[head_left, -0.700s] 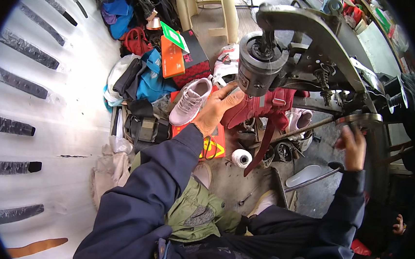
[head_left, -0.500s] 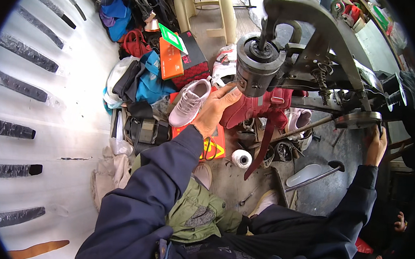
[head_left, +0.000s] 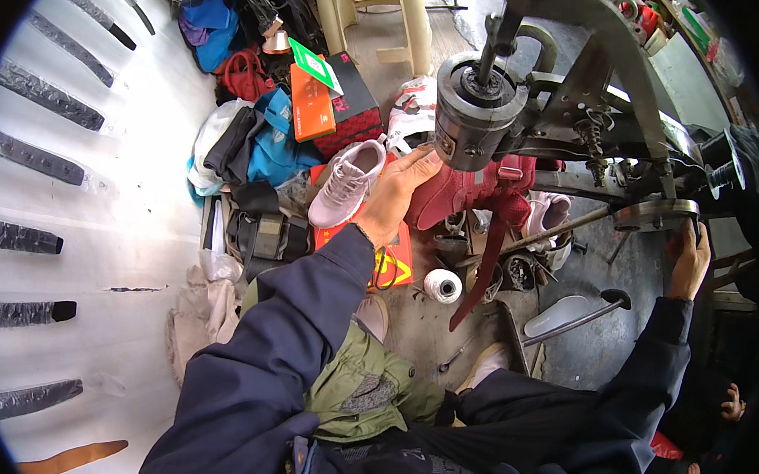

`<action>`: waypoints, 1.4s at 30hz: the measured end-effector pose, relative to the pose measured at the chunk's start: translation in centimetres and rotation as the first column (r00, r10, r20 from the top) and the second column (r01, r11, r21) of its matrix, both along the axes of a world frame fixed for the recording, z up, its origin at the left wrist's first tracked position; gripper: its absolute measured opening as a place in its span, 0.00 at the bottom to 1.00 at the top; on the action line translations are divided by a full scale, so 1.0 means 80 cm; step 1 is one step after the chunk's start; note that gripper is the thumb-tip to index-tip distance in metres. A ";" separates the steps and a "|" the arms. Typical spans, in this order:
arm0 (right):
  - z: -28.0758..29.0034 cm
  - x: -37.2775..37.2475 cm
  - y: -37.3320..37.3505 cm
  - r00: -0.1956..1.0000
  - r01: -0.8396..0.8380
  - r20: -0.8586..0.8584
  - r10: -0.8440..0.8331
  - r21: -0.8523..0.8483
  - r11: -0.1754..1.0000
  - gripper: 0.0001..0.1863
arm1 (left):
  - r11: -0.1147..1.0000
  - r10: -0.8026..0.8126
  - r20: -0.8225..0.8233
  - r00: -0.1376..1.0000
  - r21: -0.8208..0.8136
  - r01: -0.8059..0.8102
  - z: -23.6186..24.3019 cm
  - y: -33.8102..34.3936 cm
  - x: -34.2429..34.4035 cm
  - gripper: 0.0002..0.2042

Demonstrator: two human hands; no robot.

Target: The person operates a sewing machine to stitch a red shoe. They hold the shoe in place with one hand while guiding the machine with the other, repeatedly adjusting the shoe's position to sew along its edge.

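Note:
A black metal sewing machine (head_left: 618, 95), of the hand-cranked cobbler's kind, stands at the upper right. Under its round head (head_left: 474, 115) lies a dark red fabric bag (head_left: 454, 198) with a strap hanging down. My left hand (head_left: 398, 194) is closed at the bag's left edge, its fingertips just beneath the head and partly hidden there. To the right, my right hand (head_left: 688, 261) has its fingers closed on the rim of the machine's round handwheel (head_left: 658, 214).
A pink sneaker (head_left: 348, 181) sits left of my left hand, by stacked shoe boxes (head_left: 354, 101). A white thread spool (head_left: 442, 286) and a hammer-like tool (head_left: 578, 319) lie below the machine. A cream plastic stool (head_left: 414, 26) stands beyond. Another person's hand (head_left: 733, 403) shows at the right edge.
The upright rod and lever atop the machine head have shifted slightly up and right. Both hands keep nearly the same places, on the bag and the wheel.

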State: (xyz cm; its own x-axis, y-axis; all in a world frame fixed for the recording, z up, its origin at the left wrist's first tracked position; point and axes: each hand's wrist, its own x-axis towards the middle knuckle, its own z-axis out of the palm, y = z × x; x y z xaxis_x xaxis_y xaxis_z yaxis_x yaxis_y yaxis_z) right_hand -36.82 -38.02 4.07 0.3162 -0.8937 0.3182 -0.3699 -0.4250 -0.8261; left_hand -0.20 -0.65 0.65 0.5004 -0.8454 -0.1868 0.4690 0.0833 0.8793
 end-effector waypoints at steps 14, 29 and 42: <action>0.006 0.024 0.044 0.954 -0.285 -0.049 0.296 0.169 0.944 0.14 | 1.000 -0.011 -0.037 0.999 -0.003 0.011 -0.002 -0.002 0.002 0.23; -0.025 0.037 0.066 0.935 -0.291 -0.104 0.340 0.325 0.900 0.14 | 0.998 0.009 -0.086 0.996 0.064 -0.003 -0.004 -0.004 0.005 0.19; -0.108 0.017 0.038 0.943 -0.143 -0.153 0.296 0.616 0.774 0.14 | 0.992 -0.055 -0.093 0.994 0.104 0.064 0.003 -0.004 0.009 0.16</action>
State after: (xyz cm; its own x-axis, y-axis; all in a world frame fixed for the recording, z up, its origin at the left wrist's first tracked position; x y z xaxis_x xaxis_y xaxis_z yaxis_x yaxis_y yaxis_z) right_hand -35.47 -34.96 -4.57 0.5221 -0.7762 -0.3535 -0.5368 0.0230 -0.8434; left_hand 0.51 -0.96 0.91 0.4267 -0.8459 -0.3200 0.5481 -0.0396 0.8355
